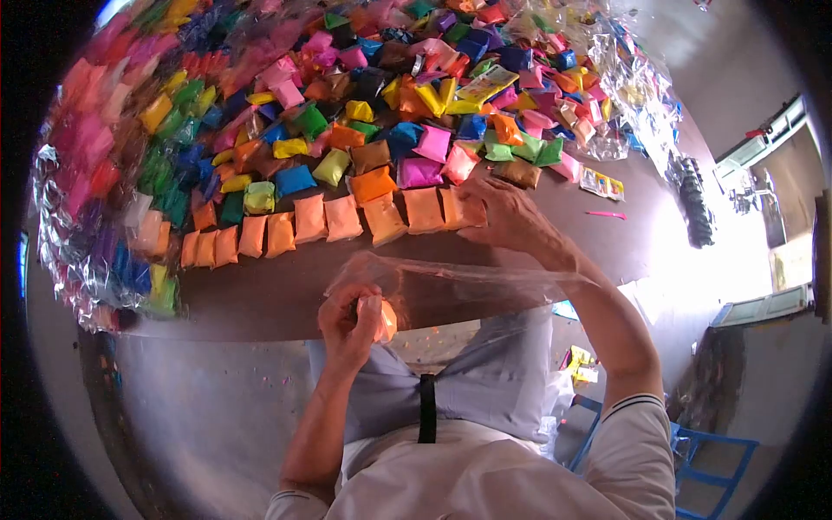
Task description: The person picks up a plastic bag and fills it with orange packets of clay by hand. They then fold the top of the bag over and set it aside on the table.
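A row of orange and peach packets (309, 217) lies along the near part of the brown table. My right hand (511, 217) reaches over the row's right end, its fingers on the last orange packet (464, 208). Near the table's front edge, my left hand (351, 325) is closed around an orange packet (386, 321) and the gathered end of a clear plastic bag (459, 290). The thin bag stretches to the right, below my right forearm.
A large heap of many-coloured packets (355, 111) covers the table's far side, with clear bags of packets at the left. At the right lie a pink stick (606, 215), a printed sachet (601, 185) and a dark coiled object (693, 201). A blue metal frame (715, 472) stands below.
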### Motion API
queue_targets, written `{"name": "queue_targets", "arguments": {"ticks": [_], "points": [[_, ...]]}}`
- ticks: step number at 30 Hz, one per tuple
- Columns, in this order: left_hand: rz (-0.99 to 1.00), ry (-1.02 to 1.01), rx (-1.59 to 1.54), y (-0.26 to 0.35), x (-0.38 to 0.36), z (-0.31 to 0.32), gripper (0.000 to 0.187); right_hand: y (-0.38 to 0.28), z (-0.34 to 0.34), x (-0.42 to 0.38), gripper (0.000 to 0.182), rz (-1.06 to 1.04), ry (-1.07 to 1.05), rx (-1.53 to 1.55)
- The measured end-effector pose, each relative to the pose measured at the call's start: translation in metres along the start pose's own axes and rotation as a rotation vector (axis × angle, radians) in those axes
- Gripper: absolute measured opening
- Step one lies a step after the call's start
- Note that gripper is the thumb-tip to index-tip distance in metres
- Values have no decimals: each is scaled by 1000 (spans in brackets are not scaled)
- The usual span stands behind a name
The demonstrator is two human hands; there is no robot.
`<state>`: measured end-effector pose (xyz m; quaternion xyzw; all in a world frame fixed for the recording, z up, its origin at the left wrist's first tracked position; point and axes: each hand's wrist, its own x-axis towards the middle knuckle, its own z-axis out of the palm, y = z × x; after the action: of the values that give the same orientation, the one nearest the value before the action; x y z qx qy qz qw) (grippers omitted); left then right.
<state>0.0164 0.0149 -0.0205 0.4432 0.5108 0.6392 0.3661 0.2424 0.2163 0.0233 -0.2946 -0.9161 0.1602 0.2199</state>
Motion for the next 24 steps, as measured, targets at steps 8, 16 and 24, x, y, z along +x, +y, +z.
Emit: {"name": "queue_targets", "arguments": {"ticks": [8,16,24], "points": [[33,-52,-34,7,2,2,8,-7,-11,-17,42,326,88,127],[9,4,34,6,0,3,7,-66,-101,-95,53,281,683,1077],[-38,-3,-54,8,1,4,9,-155,-39,-87,35,373,-122,740]]}}
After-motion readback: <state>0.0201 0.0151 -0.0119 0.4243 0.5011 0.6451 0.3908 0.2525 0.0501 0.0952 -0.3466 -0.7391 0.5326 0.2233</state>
